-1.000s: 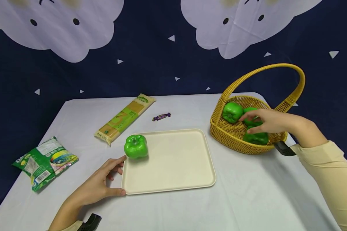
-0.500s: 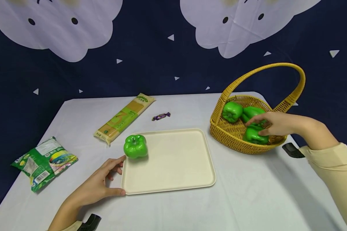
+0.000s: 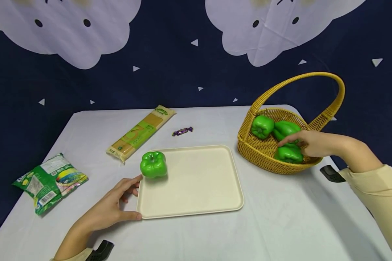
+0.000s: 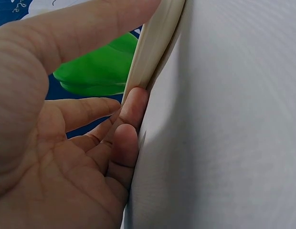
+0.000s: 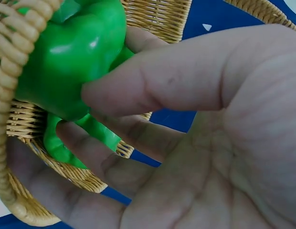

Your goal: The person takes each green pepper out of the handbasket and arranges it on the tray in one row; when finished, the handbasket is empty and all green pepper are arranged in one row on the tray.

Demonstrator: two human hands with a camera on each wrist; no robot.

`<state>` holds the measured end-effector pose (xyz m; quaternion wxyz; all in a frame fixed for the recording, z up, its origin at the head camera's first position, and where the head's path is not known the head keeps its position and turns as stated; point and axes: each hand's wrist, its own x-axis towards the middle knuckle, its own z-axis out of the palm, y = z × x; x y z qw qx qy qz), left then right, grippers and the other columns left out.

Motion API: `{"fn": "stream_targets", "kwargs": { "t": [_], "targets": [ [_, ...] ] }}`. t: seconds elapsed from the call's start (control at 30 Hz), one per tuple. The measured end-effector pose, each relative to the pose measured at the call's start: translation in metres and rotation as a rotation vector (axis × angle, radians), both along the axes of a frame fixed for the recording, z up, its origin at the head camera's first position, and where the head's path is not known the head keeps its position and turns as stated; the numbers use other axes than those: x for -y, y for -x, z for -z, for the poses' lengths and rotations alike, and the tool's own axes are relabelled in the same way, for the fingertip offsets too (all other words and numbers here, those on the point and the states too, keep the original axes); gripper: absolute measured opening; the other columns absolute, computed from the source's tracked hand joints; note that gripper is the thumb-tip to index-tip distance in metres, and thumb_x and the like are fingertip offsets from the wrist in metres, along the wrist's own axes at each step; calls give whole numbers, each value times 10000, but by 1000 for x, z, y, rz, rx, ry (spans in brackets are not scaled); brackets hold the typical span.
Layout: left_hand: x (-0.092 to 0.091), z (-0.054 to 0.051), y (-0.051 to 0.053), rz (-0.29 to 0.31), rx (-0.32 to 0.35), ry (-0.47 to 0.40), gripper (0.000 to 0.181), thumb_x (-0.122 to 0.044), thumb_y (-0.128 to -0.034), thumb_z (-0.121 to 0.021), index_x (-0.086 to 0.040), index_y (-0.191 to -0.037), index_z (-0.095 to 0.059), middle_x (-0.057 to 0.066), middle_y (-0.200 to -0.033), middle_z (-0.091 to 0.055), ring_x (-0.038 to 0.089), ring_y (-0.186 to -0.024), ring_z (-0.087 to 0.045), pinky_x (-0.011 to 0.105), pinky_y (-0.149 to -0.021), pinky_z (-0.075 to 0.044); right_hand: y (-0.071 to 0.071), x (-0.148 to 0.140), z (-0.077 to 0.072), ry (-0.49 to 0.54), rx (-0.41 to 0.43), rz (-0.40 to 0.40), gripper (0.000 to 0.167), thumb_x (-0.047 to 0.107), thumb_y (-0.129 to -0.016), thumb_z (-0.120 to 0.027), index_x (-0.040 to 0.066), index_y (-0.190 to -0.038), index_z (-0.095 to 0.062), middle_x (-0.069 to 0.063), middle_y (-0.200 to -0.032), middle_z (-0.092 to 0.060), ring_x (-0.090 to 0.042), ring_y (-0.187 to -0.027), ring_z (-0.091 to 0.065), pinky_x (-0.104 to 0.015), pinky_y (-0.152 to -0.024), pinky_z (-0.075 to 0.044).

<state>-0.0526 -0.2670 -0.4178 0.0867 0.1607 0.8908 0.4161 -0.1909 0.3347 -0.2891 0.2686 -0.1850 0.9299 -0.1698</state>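
Note:
In the head view my left hand (image 3: 106,211) rests against the left edge of a cream tray (image 3: 196,188), thumb and forefinger spread along the rim. The left wrist view shows its thumb and fingertips at the tray rim (image 4: 155,43). A green pepper (image 3: 153,165) sits at the tray's back left corner. Over the wicker basket (image 3: 264,163), my right hand (image 3: 320,143) grips the nearest green pepper (image 3: 288,153). In the right wrist view, the thumb touches this pepper (image 5: 67,57) and a finger passes behind it. Two more peppers (image 3: 262,127) lie farther back in the basket.
A long yellow-green packet (image 3: 140,134) and a small purple wrapped candy (image 3: 182,131) lie behind the tray. At the far left is a green packet (image 3: 52,183). The basket's tall handle (image 3: 300,76) arches above it.
My right hand has shifted slightly right and down onto the nearest pepper, uncovering the pepper behind it, and its fingers have drawn in. The left hand and tray have not moved.

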Motion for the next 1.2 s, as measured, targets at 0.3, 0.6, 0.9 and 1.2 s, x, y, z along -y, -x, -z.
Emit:
{"fn": "stream_targets", "kwargs": {
  "t": [0.3, 0.6, 0.9, 1.2],
  "targets": [
    [1, -1, 0, 1, 4, 1, 1113, -325, -731, -1001, -58, -1639, -416, 70, -1332, -575, 52, -1085, -508, 209, -871, -480, -2, -2, 4, 39, 80, 34, 847, -233, -745, -528, 70, -1536, -565, -372, -1467, -489, -363, -1125, -565, -313, -670, -505],
    [0, -1, 2, 3, -2, -1, 1120, -329, -725, -1004, -59, -1640, -416, 69, -1348, -580, 58, -1093, -517, 211, -872, -478, -2, -1, 6, 11, 46, 28, 825, -222, -738, -583, 81, -1505, -574, -347, -1434, -504, -335, -1109, -557, -339, -753, -503],
    [0, -1, 1, 2, 4, -1, 1126, -329, -721, -1005, -49, -1638, -415, 69, -1339, -580, 59, -1086, -514, 212, -868, -475, -1, 1, 7, 2, 19, 21, 809, -195, -733, -633, 92, -1488, -585, -256, -1346, -573, -283, -1044, -555, -333, -742, -491],
    [0, 0, 0, -12, 12, 3, 1122, -332, -717, -1007, -61, -1636, -424, 70, -1345, -578, 55, -1084, -512, 208, -873, -475, 0, 1, 10, -7, -18, 7, 827, -173, -732, -676, 95, -1507, -569, -267, -1401, -553, -322, -1096, -549, -363, -781, -492]
  ]
}}
